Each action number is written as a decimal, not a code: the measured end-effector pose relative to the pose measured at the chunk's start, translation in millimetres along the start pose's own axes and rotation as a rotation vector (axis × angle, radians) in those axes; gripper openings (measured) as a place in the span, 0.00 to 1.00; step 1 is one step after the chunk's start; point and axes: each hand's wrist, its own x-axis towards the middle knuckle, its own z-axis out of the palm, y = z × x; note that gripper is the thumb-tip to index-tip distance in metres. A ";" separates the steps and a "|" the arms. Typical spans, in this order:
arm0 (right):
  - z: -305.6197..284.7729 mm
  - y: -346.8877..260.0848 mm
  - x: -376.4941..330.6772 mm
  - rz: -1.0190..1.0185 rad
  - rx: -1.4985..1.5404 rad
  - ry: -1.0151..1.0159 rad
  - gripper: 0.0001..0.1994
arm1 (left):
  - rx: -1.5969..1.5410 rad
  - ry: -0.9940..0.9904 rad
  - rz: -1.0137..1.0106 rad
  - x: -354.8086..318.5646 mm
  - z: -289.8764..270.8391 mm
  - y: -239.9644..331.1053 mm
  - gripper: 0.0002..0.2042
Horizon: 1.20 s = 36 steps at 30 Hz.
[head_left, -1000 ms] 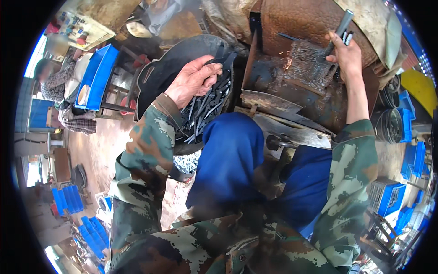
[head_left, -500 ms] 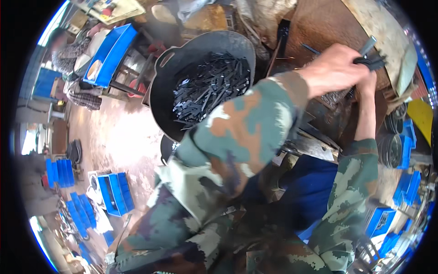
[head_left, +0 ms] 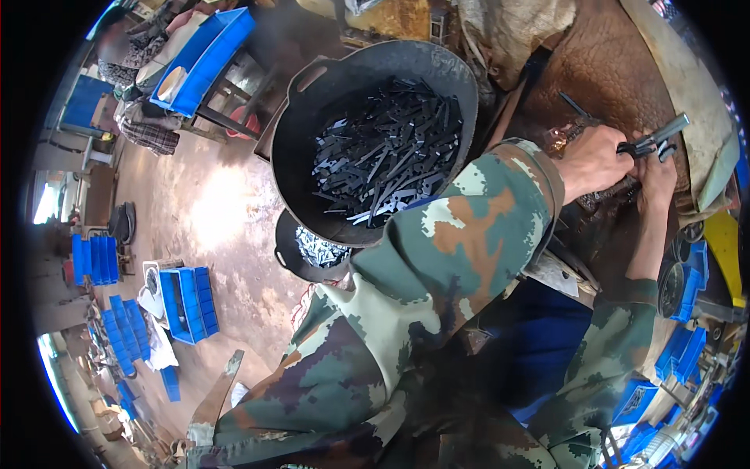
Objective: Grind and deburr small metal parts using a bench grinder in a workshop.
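Both hands are together over the dark workbench at the upper right. My left hand is closed, its fingertips gripping a dark metal piece with a silver cylindrical end. The piece points up and to the right; its exact kind is unclear. My right hand is right beside it, fingers bent around the dark metal parts beneath the cylinder. A thin dark rod lies beyond my left hand. A large black tub full of dark metal strips is to the left of my left forearm.
A smaller black bucket of shiny small metal pieces stands below the tub. A brown leathery sheet covers the far bench. Blue bins stand on the left floor. A person sits by a blue tray at the far left.
The view has shifted, so the tub appears farther right and the smaller bucket shows more fully. My hands appear lower and farther right, still around the dark metal piece.
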 end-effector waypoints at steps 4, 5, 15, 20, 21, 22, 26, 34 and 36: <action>33.0 0.5 -8.1 -0.062 0.149 0.058 0.12 | 0.040 0.054 -0.039 -5.6 -13.2 0.2 0.13; 34.3 -1.6 -8.9 -0.063 0.146 0.049 0.12 | 0.038 0.063 -0.042 -6.8 -13.8 1.1 0.13; 22.5 -2.1 -3.6 -0.011 0.032 0.072 0.12 | 0.008 0.085 0.107 -4.6 -0.5 -7.5 0.13; 14.9 9.9 5.3 -0.081 0.098 0.041 0.13 | 0.084 0.046 0.112 -2.9 0.8 -3.7 0.13; 16.9 10.1 4.1 -0.077 0.100 0.040 0.13 | 0.121 0.025 0.081 -3.1 -1.5 -2.2 0.14; 18.7 10.0 3.0 -0.093 0.114 0.008 0.14 | 0.158 0.003 0.051 -3.2 -2.9 -1.8 0.15; 17.3 6.2 4.4 -0.041 0.056 -0.038 0.15 | 0.153 0.040 0.037 -3.3 -5.1 -1.5 0.15; 16.7 10.7 6.1 -0.076 0.129 -0.016 0.15 | 0.225 0.023 0.065 -2.7 -5.2 -0.9 0.14; 16.2 10.0 5.7 -0.071 0.143 -0.003 0.16 | 0.229 0.029 0.088 -2.9 -4.1 -2.0 0.14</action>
